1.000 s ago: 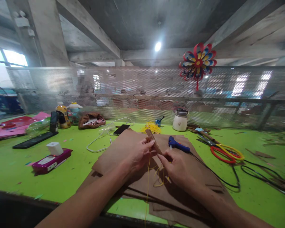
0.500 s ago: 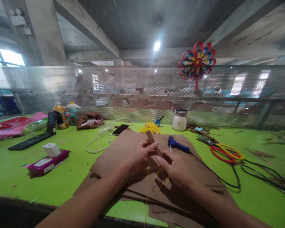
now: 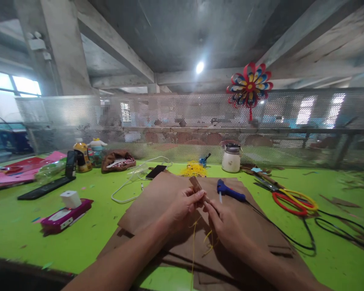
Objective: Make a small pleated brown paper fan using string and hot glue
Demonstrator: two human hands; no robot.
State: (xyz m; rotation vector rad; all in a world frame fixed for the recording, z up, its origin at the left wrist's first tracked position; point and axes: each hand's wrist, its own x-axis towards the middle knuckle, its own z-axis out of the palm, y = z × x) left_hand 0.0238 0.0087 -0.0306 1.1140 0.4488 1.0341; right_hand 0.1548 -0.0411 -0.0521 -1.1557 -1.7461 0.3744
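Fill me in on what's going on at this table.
Someone's left hand and right hand hold a small brown strip between them, above overlapping brown sheets on the green table. Yellow thread dangles below the hands. A blue glue gun lies on the sheets, not in either hand.

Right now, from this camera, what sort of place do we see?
Probably a craft workshop: a blue glue gun lies on brown sheets, scissors rest on the green table, and bare concrete beams cross the ceiling.
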